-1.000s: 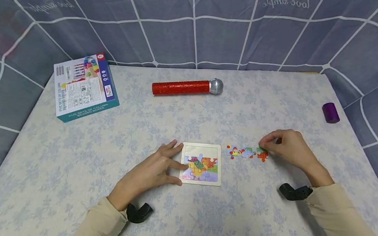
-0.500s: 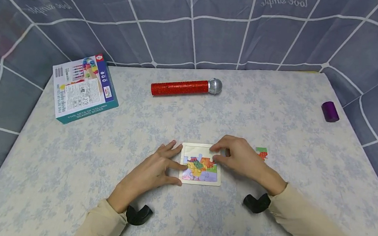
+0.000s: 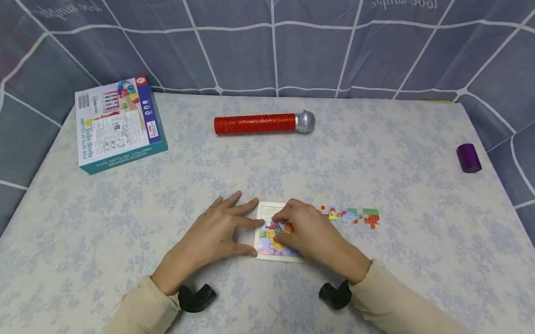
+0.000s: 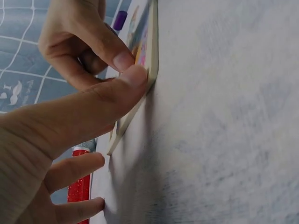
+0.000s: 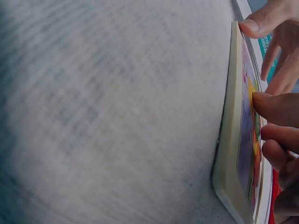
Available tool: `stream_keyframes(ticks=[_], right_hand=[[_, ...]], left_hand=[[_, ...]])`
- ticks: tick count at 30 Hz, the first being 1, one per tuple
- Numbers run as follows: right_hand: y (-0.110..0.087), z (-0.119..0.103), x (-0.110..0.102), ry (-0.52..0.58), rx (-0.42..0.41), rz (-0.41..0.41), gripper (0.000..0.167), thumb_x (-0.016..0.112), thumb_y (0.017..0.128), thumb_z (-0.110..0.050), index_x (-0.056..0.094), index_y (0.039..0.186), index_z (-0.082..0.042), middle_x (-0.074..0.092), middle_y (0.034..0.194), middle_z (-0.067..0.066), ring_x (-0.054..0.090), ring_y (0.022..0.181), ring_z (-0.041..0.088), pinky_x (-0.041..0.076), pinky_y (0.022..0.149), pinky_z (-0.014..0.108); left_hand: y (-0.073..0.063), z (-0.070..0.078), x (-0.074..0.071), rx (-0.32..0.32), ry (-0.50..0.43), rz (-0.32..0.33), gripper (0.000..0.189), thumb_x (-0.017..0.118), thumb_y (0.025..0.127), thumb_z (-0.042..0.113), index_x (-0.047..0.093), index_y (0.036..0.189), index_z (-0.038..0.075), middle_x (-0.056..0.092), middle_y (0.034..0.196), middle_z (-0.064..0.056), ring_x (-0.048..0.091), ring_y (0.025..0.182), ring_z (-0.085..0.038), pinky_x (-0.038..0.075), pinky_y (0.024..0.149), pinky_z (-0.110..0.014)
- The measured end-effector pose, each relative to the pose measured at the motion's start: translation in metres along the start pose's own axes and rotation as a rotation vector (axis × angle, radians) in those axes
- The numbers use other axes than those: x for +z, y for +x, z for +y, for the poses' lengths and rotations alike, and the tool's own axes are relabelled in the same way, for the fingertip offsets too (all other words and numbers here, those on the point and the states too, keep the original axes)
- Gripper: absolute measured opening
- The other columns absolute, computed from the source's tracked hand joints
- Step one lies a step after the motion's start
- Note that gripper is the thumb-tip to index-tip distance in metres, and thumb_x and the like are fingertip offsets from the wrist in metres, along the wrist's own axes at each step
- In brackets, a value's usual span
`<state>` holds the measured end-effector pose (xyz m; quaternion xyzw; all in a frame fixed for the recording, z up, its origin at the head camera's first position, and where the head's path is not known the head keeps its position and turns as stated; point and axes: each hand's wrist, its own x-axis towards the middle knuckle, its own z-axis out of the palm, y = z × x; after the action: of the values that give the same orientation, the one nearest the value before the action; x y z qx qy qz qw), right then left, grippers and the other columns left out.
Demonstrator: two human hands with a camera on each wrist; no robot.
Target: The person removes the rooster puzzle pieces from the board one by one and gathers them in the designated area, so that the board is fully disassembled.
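Note:
A square puzzle tray (image 3: 271, 258) with a pale rim lies on the table, its lower part filled with colourful jigsaw pieces (image 3: 266, 246). My left hand (image 3: 211, 234) lies along the tray's left side, fingers spread, with thumb and index fingertip at the rim. Over the middle of the tray, the thumb and index finger of my right hand (image 3: 314, 234) bracket a puzzle piece (image 3: 274, 227); the palm covers the tray's right part. The right wrist view shows the right thumb (image 5: 264, 100) down at the picture surface. Several loose puzzle pieces (image 3: 350, 216) form a row right of the tray.
A red glitter microphone (image 3: 257, 124) with a silver head lies behind the tray. Toward the back left is a bead-set box (image 3: 120, 124), and a purple cylinder (image 3: 468, 158) lies near the right edge. A grey-blue curtain (image 3: 313, 57) hangs behind the table.
My right hand has moved left from the loose pieces onto the middle of the tray. The loose pieces stay in their row. My left hand has shifted only slightly at the rim.

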<state>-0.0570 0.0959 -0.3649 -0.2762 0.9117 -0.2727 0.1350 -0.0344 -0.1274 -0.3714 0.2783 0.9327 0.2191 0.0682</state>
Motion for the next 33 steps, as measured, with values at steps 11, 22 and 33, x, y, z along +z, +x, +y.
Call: stream_keyframes(ticks=[11,22,33], right_hand=[[0.004,-0.004,0.001,0.036,0.031,0.006,0.027,0.083,0.079,-0.011,0.075,0.104,-0.005,0.069,0.1,0.001,0.062,0.088,0.014,0.051,0.078,0.029],[0.006,-0.004,0.003,0.055,0.038,0.014,0.024,0.084,0.077,-0.009,0.075,0.1,-0.005,0.067,0.091,-0.001,0.052,0.071,0.009,0.046,0.065,0.023],[0.006,-0.004,0.002,0.073,0.025,0.021,0.025,0.085,0.075,-0.007,0.075,0.098,-0.003,0.064,0.084,-0.001,0.053,0.069,0.006,0.046,0.062,0.021]], left_hand=[[0.005,-0.002,0.0,-0.045,-0.027,0.004,0.058,0.089,0.068,0.041,0.074,0.118,0.016,0.053,0.142,-0.005,0.032,0.141,-0.043,0.024,0.107,-0.069],[0.01,0.001,0.004,-0.095,0.006,0.042,0.059,0.089,0.067,0.043,0.074,0.119,0.018,0.056,0.14,-0.003,0.031,0.141,-0.044,0.024,0.106,-0.071],[0.011,0.004,0.0,-0.102,0.035,0.002,0.06,0.086,0.069,0.046,0.072,0.121,0.02,0.051,0.145,-0.003,0.026,0.141,-0.049,0.023,0.102,-0.075]])
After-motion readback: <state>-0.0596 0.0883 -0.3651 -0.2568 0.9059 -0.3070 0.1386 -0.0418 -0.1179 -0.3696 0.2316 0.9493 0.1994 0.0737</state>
